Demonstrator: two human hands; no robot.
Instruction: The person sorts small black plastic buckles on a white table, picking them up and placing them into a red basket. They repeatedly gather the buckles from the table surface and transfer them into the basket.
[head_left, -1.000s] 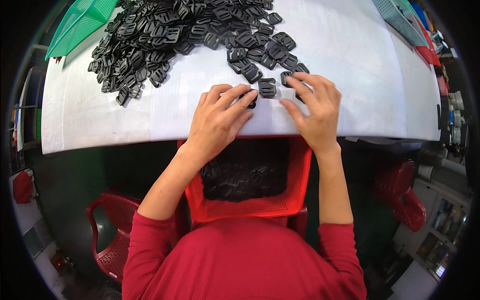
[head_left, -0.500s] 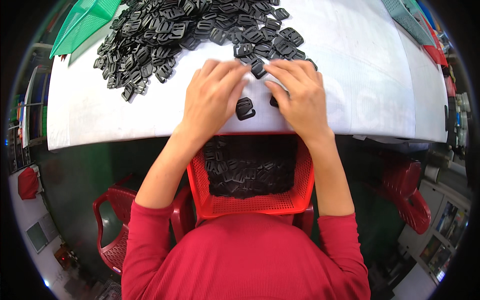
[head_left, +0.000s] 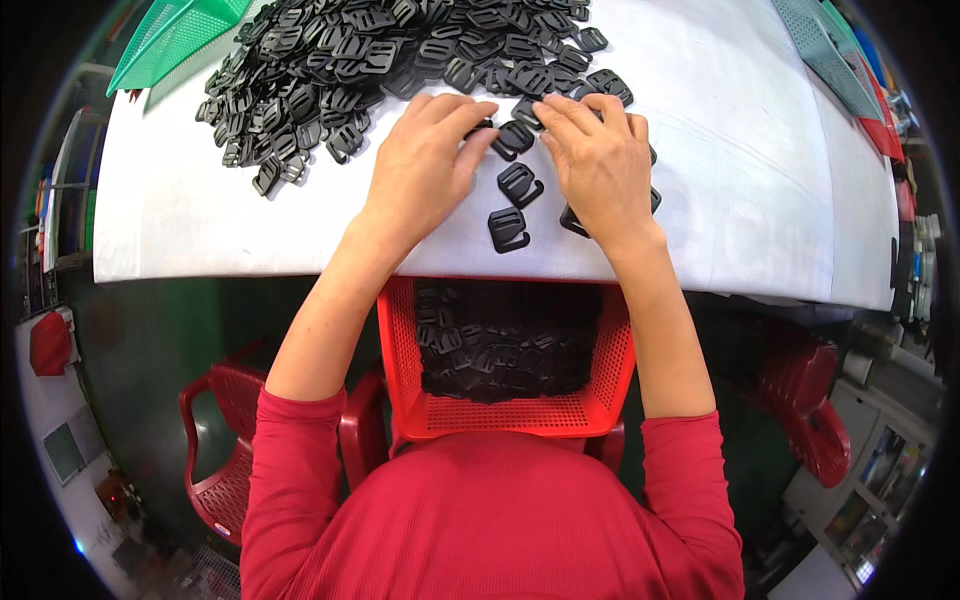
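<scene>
Both hands reached farther up, left hand [head_left: 425, 160] and right hand [head_left: 600, 160] flat, grip open, on black buckles [head_left: 400, 50], red basket [head_left: 505, 420] below.

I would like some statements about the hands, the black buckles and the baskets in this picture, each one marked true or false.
1. Both hands, the left hand and the right hand, lie palm down on the white table. True.
2. The red basket under the table edge is empty. False: it holds many black plastic buckles.
3. A large pile of black buckles lies on the far left part of the table. True.
4. A green basket lies at the near right corner of the table. False: it is at the far left corner.
5. A few loose buckles lie between the hands near the table edge. True.
</scene>
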